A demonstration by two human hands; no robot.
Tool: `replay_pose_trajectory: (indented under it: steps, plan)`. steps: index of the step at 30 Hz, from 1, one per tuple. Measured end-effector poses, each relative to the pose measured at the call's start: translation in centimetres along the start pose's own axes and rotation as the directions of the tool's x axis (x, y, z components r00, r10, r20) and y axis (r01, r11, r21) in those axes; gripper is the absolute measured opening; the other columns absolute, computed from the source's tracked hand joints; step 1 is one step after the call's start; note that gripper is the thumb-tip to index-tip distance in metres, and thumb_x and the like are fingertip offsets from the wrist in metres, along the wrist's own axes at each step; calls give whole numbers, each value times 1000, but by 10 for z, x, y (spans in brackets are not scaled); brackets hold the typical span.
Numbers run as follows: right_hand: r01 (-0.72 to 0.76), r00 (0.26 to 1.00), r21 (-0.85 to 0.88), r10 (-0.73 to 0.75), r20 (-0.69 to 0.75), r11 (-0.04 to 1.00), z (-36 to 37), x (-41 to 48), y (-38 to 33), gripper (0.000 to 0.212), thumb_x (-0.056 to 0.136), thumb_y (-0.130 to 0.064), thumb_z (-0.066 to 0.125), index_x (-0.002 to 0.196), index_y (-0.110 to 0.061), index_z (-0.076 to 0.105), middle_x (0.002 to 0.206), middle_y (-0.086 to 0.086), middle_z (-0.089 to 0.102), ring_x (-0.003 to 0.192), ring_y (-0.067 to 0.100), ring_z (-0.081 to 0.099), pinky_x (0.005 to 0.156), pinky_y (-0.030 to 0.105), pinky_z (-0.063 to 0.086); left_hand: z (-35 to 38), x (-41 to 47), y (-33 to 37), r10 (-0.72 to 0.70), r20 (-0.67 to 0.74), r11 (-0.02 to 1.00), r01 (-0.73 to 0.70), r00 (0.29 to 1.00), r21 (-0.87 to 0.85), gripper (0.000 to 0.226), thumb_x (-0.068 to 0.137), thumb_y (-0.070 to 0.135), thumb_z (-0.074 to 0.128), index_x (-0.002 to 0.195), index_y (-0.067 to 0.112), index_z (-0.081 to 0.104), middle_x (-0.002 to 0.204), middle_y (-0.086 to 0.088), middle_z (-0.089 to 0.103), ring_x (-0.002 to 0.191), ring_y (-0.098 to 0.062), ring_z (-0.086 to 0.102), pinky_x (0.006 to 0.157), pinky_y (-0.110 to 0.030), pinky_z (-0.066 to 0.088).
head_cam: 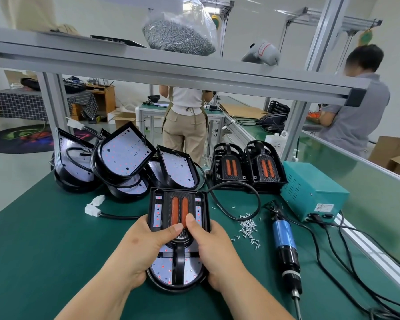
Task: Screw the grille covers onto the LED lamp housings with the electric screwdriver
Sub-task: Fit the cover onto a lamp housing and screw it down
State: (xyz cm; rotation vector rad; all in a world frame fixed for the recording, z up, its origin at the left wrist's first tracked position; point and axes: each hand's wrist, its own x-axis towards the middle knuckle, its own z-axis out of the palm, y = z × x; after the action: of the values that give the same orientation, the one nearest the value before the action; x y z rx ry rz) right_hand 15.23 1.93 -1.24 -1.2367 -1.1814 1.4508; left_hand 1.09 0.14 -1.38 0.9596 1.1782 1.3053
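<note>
Lamp housing (162,271): flanks covered by left hand (146,243) and right hand (208,241), which grip it. Fingers of both are hidden beneath its sides; only the thumbs are seen, on the grille cover (178,204). Whether screws are seated in the cover cannot be told.

Electric screwdriver (284,245): bit cut off by the bottom edge.

Loose screws (248,227): too small for the head type to be read.

Teal power box (310,190): label print unreadable.

Stacked housings (123,155): overlapped, perhaps five; no firm count.

Person at far bench (185,121): head hidden by the aluminium beam (171,75).

Cables (346,269): cut off at the lower right corner.
</note>
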Motion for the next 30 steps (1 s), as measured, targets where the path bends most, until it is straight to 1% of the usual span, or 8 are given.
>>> replay_pose_trajectory:
  steps: [3, 9, 13, 17, 20, 24, 27, 30]
  plan:
    - [8, 1000, 4, -8, -20, 1000, 0, 1, 0, 32, 91, -40, 68, 108, -13, 67, 100, 2, 77, 93, 18, 74, 89, 38, 58, 1, 1, 0, 4, -5, 1000, -4, 1000, -5, 28, 80, 8, 76, 108, 8, 72, 101, -15, 77, 94, -33, 74, 96, -54, 53]
    - [2, 1000, 43, -1, -15, 999, 1, 4, 0, 29, 94, -34, 67, 109, -10, 67, 99, 6, 77, 94, 23, 74, 92, 44, 57, 2, 3, -1, 10, 14, 999, -9, 1000, -42, 23, 78, 8, 76, 101, 11, 76, 102, -18, 76, 95, -36, 74, 95, -54, 53]
    - [7, 1000, 37, -7, 14, 999, -2, 5, 2, 32, 92, -37, 68, 111, -11, 67, 99, 4, 77, 93, 21, 74, 91, 42, 58, 2, 3, -1, 28, 21, 997, -26, 999, -72, 30, 68, 17, 79, 98, 13, 77, 103, -18, 76, 95, -36, 74, 93, -52, 54]
    - [13, 991, 29, -16, 129, 1000, -6, 6, 6, 54, 77, -33, 85, 118, -9, 61, 105, 4, 76, 96, 19, 73, 88, 36, 58, 0, 6, -5, 44, -48, 992, -49, 998, -120, 15, 74, 17, 77, 89, 17, 79, 98, -17, 77, 89, -34, 75, 73, -42, 61]
    - [23, 981, 10, -25, 192, 1000, -8, 8, 10, 61, 69, -23, 84, 121, -8, 55, 110, 8, 75, 104, 27, 71, 97, 47, 54, -2, 8, -5, -23, -88, 980, 5, 996, -199, 9, 78, 16, 74, 84, 15, 80, 95, -20, 76, 80, -33, 76, 59, -39, 61]
    - [25, 982, 9, -26, 187, 1000, -6, 11, 10, 63, 64, -20, 82, 119, -6, 54, 109, 11, 74, 104, 32, 70, 96, 51, 54, -8, 10, 3, -182, -79, 942, 151, 980, -298, 38, 73, 33, 74, 99, 5, 77, 100, -22, 76, 83, -35, 76, 58, -42, 60]
    - [23, 979, -39, -15, 202, 999, -5, 9, 9, 66, 60, -21, 81, 119, -7, 55, 108, 10, 75, 102, 30, 71, 96, 49, 54, -14, 15, 2, -246, -111, 933, 204, 963, -295, 24, 85, 21, 69, 95, 0, 78, 101, -24, 75, 81, -36, 75, 58, -43, 61]
    - [7, 980, -41, 2, 197, 999, -6, 8, 8, 65, 59, -20, 81, 118, -7, 57, 107, 11, 75, 100, 31, 72, 94, 50, 55, -14, 16, -2, -248, -137, 938, 203, 959, -281, 23, 91, 14, 66, 105, -3, 73, 99, -25, 75, 79, -36, 75, 59, -44, 61]
